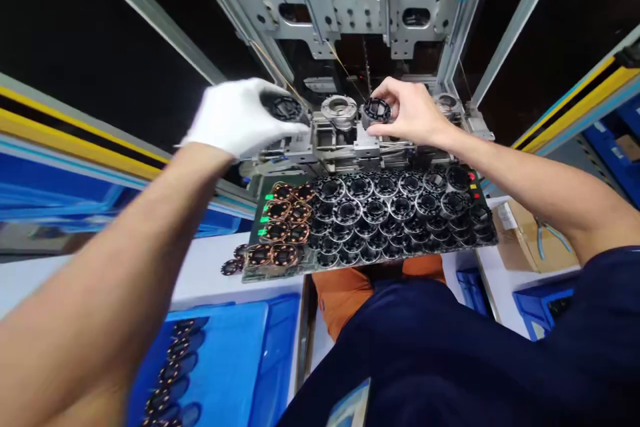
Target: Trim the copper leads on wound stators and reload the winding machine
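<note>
My left hand (237,117), in a white glove, grips a black ring-shaped part (286,107) at the left of the machine fixture (350,140). Bare, my right hand (413,110) pinches a second black ring (377,111) between thumb and fingers, over the fixture's middle. Between the hands sits a round metal holder (339,109); another metal holder (447,104) is right of my right hand. Below them, a tray (255,273) carries rows of black rings with silver rims (375,210) and, at its left, copper-wound rings (284,255).
Metal plates (365,17) and slanting frame posts surround the fixture. Yellow-striped rails (75,137) flank both sides. A blue bin (240,347) with wound parts is lower left. Pliers (553,237) lie on a cardboard box (525,240) at right.
</note>
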`<state>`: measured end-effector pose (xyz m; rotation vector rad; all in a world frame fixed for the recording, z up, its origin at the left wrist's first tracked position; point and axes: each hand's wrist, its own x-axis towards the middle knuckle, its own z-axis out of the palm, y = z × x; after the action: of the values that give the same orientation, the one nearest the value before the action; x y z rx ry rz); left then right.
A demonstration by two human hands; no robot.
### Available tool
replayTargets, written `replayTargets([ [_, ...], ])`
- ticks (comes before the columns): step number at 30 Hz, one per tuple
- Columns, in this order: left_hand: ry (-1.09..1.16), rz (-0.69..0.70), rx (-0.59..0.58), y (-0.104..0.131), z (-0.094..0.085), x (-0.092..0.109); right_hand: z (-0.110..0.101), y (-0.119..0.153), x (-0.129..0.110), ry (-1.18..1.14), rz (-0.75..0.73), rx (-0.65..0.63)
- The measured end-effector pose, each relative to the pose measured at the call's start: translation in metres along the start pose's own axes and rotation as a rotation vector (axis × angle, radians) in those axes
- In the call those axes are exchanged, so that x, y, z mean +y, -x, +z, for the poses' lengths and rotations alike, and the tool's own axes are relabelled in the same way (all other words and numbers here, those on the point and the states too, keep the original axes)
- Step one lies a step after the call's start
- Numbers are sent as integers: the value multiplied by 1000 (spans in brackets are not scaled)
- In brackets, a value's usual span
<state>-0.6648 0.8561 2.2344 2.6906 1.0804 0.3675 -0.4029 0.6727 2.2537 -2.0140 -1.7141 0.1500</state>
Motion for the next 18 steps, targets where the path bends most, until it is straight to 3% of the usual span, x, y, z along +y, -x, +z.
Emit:
replayTargets([
  [3, 163, -111, -9, -7, 32, -16, 38, -27, 13, 9, 54, -36],
  [5, 200, -132, -43, -8, 45, -26, 50, -33, 19, 28, 68, -57],
  [10, 225, -106, -25, -10, 50, -43, 48, -34, 21, 47, 38, -51],
  [18, 370, -62, -7, -11, 57, -47, 47, -45, 17, 115, 62, -105],
])
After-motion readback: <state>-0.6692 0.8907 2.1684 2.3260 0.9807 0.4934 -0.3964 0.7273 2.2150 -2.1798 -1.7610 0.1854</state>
